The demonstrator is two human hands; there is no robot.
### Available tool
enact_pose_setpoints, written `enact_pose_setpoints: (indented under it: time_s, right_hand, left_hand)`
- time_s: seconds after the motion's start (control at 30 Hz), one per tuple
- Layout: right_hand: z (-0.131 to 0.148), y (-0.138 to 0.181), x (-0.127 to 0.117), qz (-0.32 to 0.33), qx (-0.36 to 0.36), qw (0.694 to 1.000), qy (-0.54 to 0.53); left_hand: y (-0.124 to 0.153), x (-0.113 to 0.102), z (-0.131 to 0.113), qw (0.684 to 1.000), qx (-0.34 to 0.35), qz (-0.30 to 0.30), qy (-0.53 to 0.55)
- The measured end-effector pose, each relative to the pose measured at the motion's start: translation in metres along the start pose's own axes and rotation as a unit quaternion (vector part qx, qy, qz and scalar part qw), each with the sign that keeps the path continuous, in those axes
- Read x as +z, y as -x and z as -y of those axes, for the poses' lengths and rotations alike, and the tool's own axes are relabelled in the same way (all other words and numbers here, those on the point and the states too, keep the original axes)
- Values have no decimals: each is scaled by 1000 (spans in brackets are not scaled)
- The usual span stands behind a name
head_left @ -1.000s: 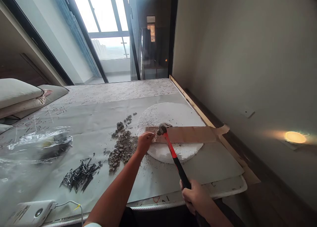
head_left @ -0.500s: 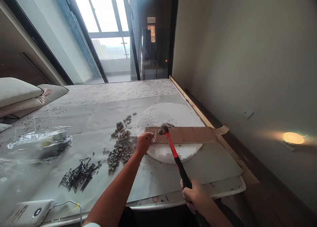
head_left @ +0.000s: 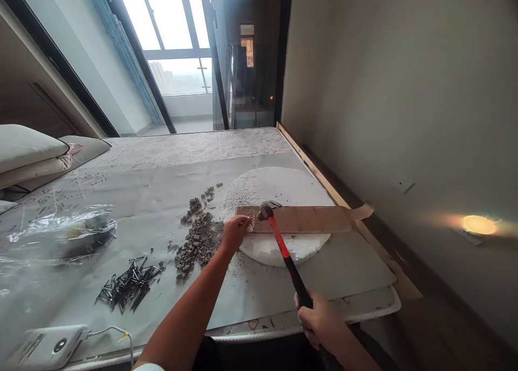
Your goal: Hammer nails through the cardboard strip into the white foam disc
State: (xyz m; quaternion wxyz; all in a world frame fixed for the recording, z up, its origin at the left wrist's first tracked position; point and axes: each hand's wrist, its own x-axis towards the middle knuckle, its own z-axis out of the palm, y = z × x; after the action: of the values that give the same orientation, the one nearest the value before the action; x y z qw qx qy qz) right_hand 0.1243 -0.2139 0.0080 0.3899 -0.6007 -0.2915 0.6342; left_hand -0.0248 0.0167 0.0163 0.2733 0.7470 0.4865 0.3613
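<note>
Head view: board (head_left: pixel 307 219) lies across foam disc (head_left: pixel 275 185), its end touching left hand (head_left: pixel 234 233). Board's near end looks dotted with driven nails and the rest bare, so judged early.

Left fingertips pinched at board end; nail between them too small to confirm. Right hand (head_left: pixel 319 320) clenched round hammer (head_left: pixel 283 247) handle, head just above pinch.

Gravel (head_left: pixel 198 241) just left of left hand, loose nails (head_left: pixel 129 282) farther left.

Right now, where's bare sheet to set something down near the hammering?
Free: grey sheet right of the hammer, below the foam disc; also the far stretch beyond the gravel. Crowded: nails, plastic bag and power bank on the left.
</note>
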Motion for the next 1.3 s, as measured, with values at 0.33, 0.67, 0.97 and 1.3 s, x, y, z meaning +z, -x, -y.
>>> enact_pose_setpoints:
  time_s: [0.33, 0.67, 0.97, 1.3]
  right_hand:
    - [6, 6, 1, 4, -11, 1000, 7]
    - [-2, 1, 3, 1, -23, 998, 54]
    - [21, 24, 7, -75, -79, 975, 196]
    - [22, 27, 20, -46, -51, 979, 194]
  left_hand:
    - [4, 9, 7, 995, 65, 21, -71]
    - [5, 13, 15, 989, 102, 18, -107]
    - [8, 14, 20, 986, 113, 7, -120]
    - [14, -6, 30, 985, 160, -64, -1]
